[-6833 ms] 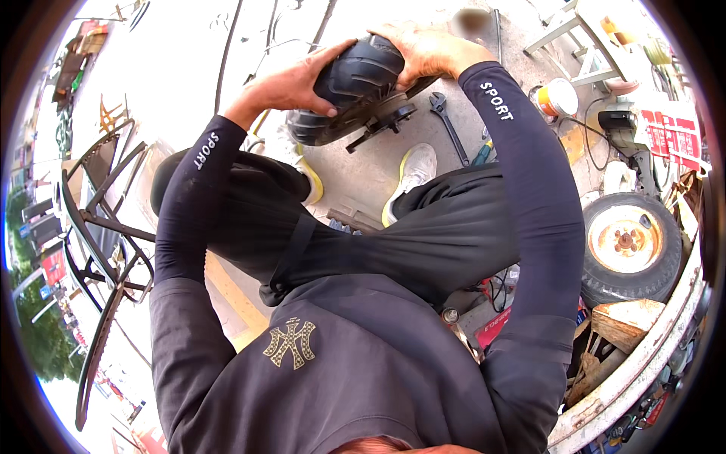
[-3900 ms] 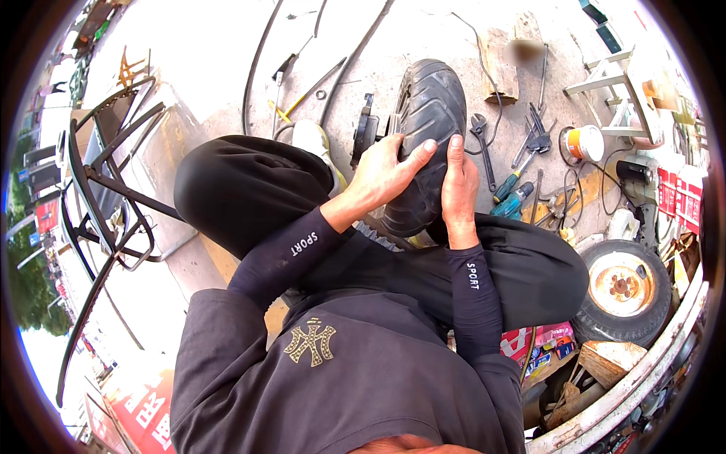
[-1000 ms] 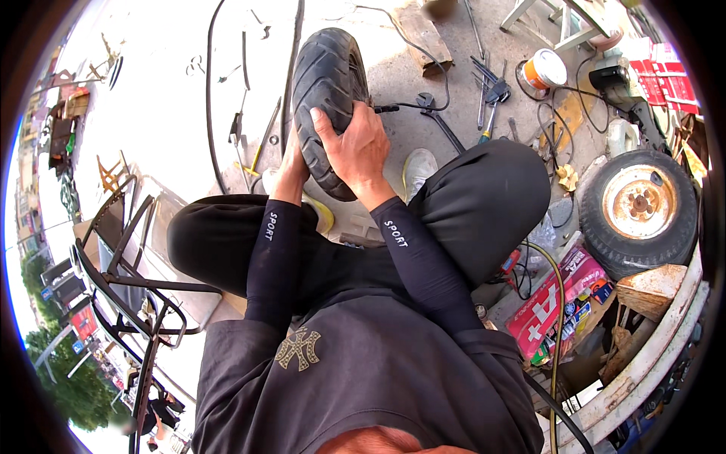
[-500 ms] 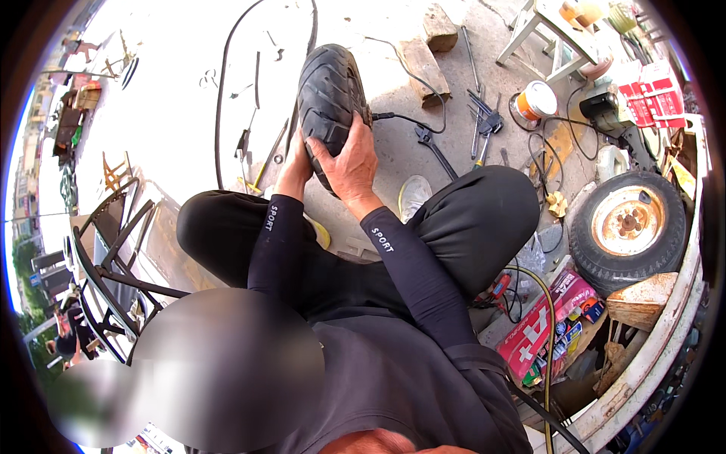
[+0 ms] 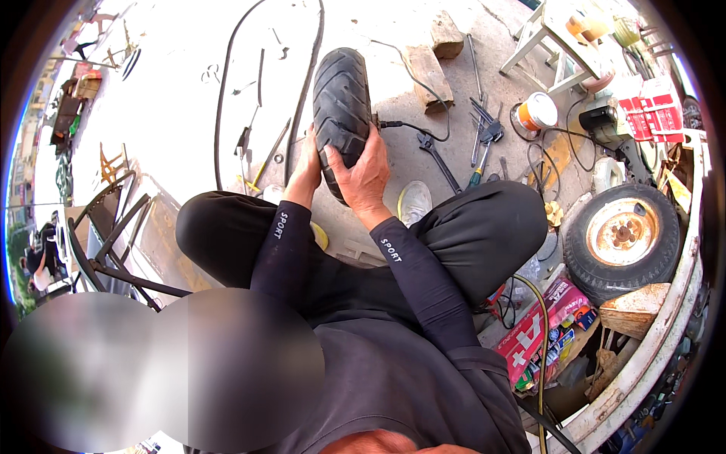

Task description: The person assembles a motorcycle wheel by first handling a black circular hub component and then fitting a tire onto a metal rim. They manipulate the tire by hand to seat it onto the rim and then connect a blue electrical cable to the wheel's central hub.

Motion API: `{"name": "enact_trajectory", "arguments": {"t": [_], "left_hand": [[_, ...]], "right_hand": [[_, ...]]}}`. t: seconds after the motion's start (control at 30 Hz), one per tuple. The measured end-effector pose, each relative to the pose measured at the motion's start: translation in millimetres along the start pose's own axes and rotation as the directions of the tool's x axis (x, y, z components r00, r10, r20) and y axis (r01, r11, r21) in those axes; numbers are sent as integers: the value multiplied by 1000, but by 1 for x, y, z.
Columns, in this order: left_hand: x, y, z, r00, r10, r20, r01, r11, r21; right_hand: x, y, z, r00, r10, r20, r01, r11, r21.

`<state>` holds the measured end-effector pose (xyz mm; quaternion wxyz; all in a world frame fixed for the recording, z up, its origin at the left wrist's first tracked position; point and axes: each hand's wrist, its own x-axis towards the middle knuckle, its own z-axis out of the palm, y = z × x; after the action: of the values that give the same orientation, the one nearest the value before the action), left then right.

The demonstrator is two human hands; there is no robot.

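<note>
A small wheel with a black, treaded tyre (image 5: 340, 98) stands upright between my knees, seen from above. My left hand (image 5: 305, 172) presses against its left side, with most of its fingers hidden. My right hand (image 5: 361, 174) wraps around its right side, the thumb lying across the tread and the other fingers on the sidewall. From the wheel's right side, near the hub, a black cable (image 5: 408, 124) runs out over the ground. An adjustable wrench (image 5: 439, 160) lies just right of my right hand.
More hand tools (image 5: 488, 130), wooden blocks (image 5: 428, 76) and an orange-and-white tub (image 5: 535, 111) lie ahead right, near a stool (image 5: 546, 47). A rusty-rimmed wheel (image 5: 575, 250) sits at the right. Thin tools and a black hose (image 5: 219, 106) lie ahead left; a folding chair frame (image 5: 106, 234) stands left.
The wheel has shifted a little to the right and stands straighter. Both hands have moved with it and keep their hold.
</note>
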<state>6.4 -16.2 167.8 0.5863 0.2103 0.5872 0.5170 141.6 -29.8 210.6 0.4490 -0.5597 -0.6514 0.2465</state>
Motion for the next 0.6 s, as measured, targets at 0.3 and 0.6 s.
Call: {"name": "enact_trajectory", "arguments": {"t": [0.3, 0.6], "left_hand": [[12, -29, -11, 951, 305, 58, -299, 848, 438], [10, -34, 12, 887, 452, -90, -243, 625, 742]], "right_hand": [[2, 6, -6, 1000, 16, -18, -15, 999, 48], [-2, 14, -27, 989, 122, 85, -132, 983, 131]]}}
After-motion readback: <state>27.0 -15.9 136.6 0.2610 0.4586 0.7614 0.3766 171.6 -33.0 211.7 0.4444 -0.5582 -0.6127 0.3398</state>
